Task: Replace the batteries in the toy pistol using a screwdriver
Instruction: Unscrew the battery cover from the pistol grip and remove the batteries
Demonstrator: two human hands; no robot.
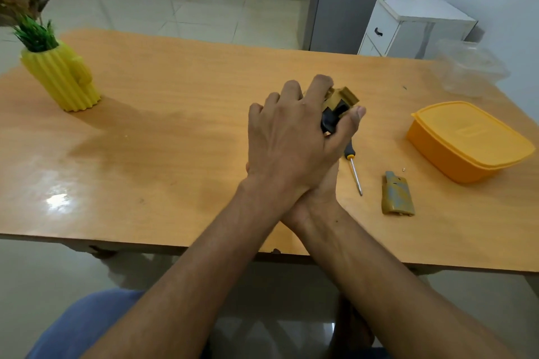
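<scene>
Gripping the toy pistol (339,105) together, both hands (291,140) aim it away toward the table's far-right corner.

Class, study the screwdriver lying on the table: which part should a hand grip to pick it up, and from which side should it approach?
Grip the screwdriver by its thick black-and-yellow handle, the far end, partly hidden under the left hand. Come from the right, over bare table; the thin shaft points toward the person and offers little hold.
</scene>
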